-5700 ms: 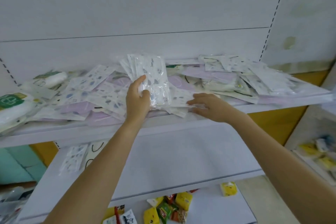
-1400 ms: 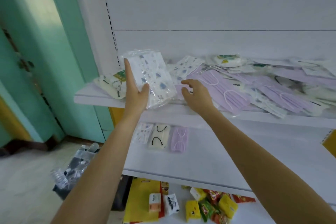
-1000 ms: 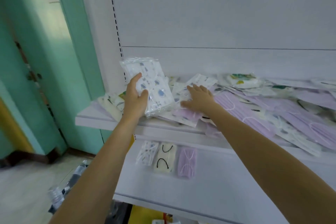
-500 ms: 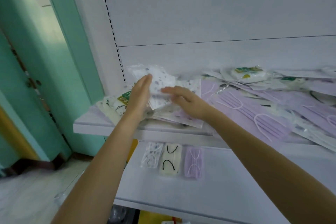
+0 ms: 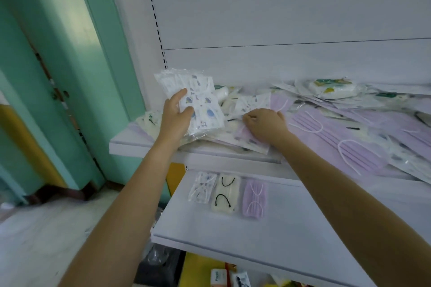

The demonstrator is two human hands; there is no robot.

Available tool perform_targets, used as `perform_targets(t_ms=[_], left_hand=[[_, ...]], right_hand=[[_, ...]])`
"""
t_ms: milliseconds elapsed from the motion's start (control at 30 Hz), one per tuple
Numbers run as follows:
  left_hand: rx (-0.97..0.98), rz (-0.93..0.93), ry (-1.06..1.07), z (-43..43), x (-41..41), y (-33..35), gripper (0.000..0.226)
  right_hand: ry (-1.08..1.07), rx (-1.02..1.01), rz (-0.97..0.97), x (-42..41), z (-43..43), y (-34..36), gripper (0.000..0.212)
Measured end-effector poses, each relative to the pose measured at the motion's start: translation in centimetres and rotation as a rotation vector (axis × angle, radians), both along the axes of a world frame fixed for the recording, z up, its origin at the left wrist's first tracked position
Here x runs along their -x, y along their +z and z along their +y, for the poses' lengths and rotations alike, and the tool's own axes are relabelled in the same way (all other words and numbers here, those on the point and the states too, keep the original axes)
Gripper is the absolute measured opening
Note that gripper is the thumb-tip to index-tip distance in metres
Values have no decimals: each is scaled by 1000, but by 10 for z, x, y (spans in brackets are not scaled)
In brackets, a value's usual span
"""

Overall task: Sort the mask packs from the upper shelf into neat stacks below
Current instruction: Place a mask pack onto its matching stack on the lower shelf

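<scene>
On the upper shelf (image 5: 140, 149): heap of mask packs (image 5: 349, 137).
Left hand (image 5: 175, 119): grips a printed bundle (image 5: 200, 105) upright above the shelf's left end, thumb in front.
Right hand (image 5: 263, 126): fingers curled onto the heap beside it; pinching or not, cannot tell.
Lower shelf (image 5: 233, 240): three stacks (image 5: 227, 192) side by side.

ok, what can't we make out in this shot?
Head view:
Printed packs in left hand: count hidden by overlapping film.
Right hand: fingers curl under, own knuckles hide any grip.
Mask pile: cut off by right edge.
Boxes below lower shelf: cut off by bottom edge, labels too small.
</scene>
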State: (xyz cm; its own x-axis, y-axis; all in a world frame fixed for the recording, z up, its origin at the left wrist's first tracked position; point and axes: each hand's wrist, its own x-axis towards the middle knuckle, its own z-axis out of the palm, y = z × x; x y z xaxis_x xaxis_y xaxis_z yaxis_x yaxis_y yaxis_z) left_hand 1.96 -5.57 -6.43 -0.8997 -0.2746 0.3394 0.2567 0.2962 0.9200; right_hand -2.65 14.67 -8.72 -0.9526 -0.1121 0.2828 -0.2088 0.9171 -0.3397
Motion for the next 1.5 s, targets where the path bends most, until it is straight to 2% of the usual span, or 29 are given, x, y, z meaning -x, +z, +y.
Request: perform_targets(t_ms=[100, 167, 200, 233, 333, 367, 467, 567, 633, 733, 833, 967, 1033, 1200, 1333, 1433, 1500], left_hand=[[-24, 3, 21, -2, -6, 0, 46], [-60, -5, 6, -2, -9, 1, 41], [-83, -19, -9, -1, -10, 3, 41], [-110, -31, -32, 1, -11, 4, 43], [-175, -19, -98, 10, -16, 3, 41], [-170, 5, -112, 14, -22, 2, 36], [-140, 67, -107, 12, -40, -8, 41], [-197, 82, -60, -2, -65, -20, 47], [-268, 95, -45, -16, -84, -31, 60], [-302, 81, -49, -38, -118, -60, 90], [-301, -68, 15, -50, -149, -96, 100], [-296, -235, 47, -52, -179, -140, 67], [-284, -323, 59, -52, -185, -160, 60], [-268, -512, 69, -55, -173, -212, 61], [-424, -876, 72, -65, -146, -241, 73], [-612, -876, 36, -66, -113, -255, 55], [-622, -852, 71, -63, -85, -259, 52]], right_hand=[[-22, 417, 159, -8, -4, 4, 36], [75, 692, 270, -23, -8, 11, 35], [176, 754, 294, -32, -11, 15, 35], [296, 727, 299, -39, -16, 16, 35], [587, 392, 223, -54, -30, 3, 40], [638, 343, 178, -57, -33, -1, 40], [677, 452, 101, -69, -39, -7, 33], [661, 674, 121, -89, -46, -6, 29], [580, 814, 106, -105, -57, -9, 41], [550, 940, -168, -129, -77, -28, 62], [650, 927, -258, -157, -95, -57, 53], [610, 931, -348, -180, -112, -108, 64], [554, 946, -403, -184, -118, -134, 61], [362, 952, -572, -181, -123, -185, 59], [183, 986, -637, -147, -124, -212, 61], [77, 1009, -645, -108, -125, -226, 59], [42, 980, -691, -82, -126, -230, 60]])
